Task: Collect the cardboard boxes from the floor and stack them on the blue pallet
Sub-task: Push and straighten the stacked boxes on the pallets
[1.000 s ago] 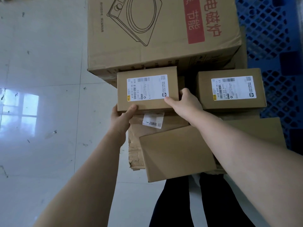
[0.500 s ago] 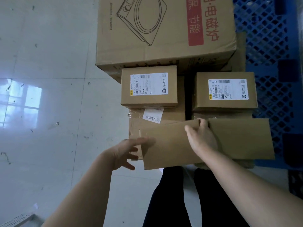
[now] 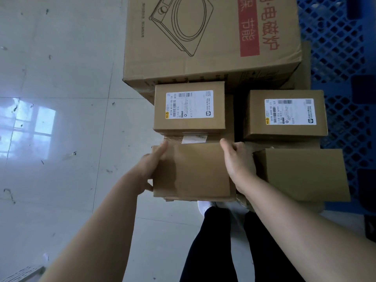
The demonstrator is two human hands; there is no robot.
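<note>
Glossy pale floor tiles (image 3: 61, 68) fill the left half of the head view, with a window's reflection lying on them, and a blue pallet (image 3: 335, 47) with a lattice top runs down the right edge. On the pallet's near side stands a stack of cardboard: a large printed box (image 3: 203, 64) with a line drawing and a red band of characters at the back, and in front of it two small boxes with white shipping labels, the left labelled box (image 3: 189, 106) and the right labelled box (image 3: 284, 115), set apart by a dark gap. Below the right one sits a plain unlabelled box (image 3: 301, 174). The left hand (image 3: 151, 167) and right hand (image 3: 238, 161) grip a plain brown box (image 3: 195, 171) from opposite sides, fingers curled round its left and right edges, thumbs on top. It is held just in front of the left labelled box, above torn cardboard. Dark trouser legs (image 3: 234, 251) and white shoes (image 3: 205, 206) show beneath
</note>
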